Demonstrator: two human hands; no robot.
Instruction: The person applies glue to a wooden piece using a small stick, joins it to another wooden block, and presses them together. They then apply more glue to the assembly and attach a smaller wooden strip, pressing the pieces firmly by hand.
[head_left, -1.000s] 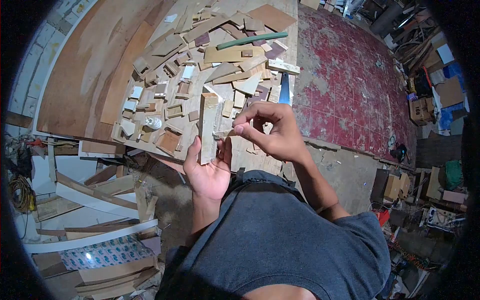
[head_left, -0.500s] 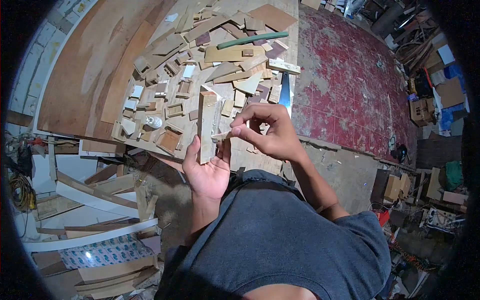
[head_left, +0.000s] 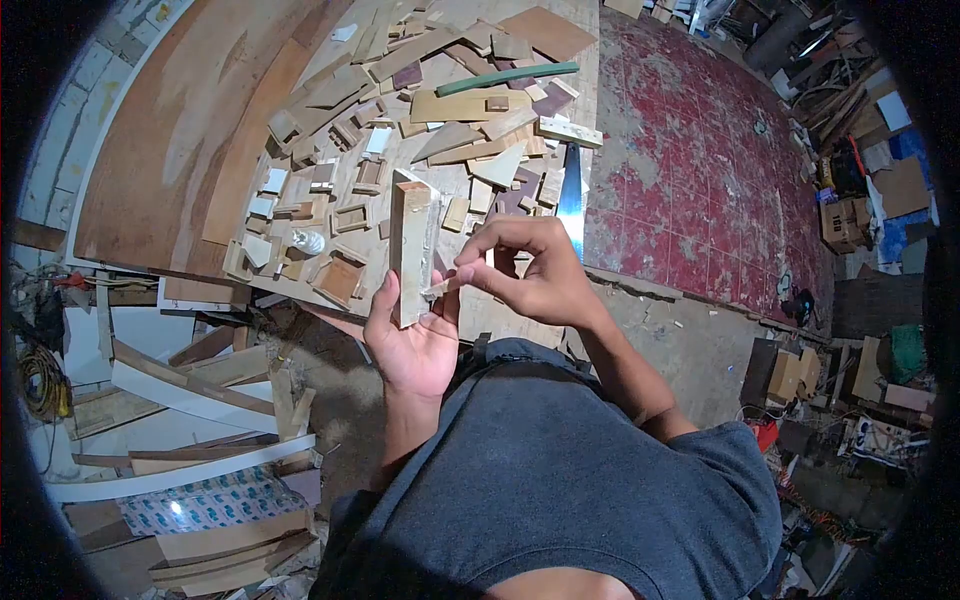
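Note:
My left hand is closed around the lower end of a pale wooden block, which stands tilted upright before me. White, glue-like smears show along the block's right-hand edge. My right hand pinches a small wood sliver between thumb and forefinger. The sliver's tip is at that smeared edge, near the block's lower end. Just beyond, a small white bottle lies among little wooden boxes on the table.
Wood offcuts cover much of the worktable. A green strip lies across them, and a handsaw blade rests by the right edge. Boards are stacked at lower left. Beyond the table is a worn red floor.
My right hand has moved the sliver slightly down along the block's edge. The left hand keeps its hold, with the block turned a little.

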